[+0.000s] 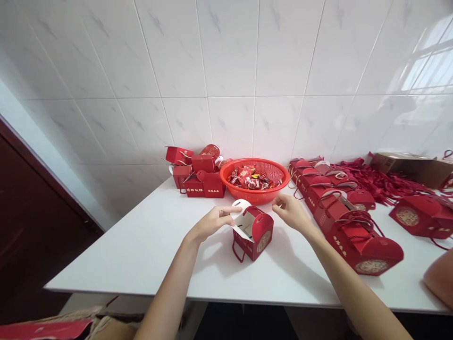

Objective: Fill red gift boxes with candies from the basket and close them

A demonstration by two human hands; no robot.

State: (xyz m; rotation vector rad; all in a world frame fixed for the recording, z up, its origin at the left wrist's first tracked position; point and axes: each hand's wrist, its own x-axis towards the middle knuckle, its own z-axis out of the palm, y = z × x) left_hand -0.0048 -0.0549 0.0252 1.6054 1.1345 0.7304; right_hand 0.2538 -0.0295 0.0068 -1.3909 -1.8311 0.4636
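A red gift box (264,243) stands on the white table with its top flaps up, its pale inside partly showing. Red cord handles hang at its side and cross its top. My left hand (211,223) pinches the white-backed flap on the box's left between thumb and fingers. To the right of the box, my right hand (292,215) is raised with its fingers curled together; what they hold, if anything, is hidden. Just beyond it sits a red plastic basket (253,196) of wrapped candies (247,179).
Red boxes (205,184) are stacked at the back left. A row of closed red boxes (318,198) runs along the right. Behind them lie a heap of red cords (368,177) and a cardboard box (406,167). Another person's arm (440,278) shows at the right edge.
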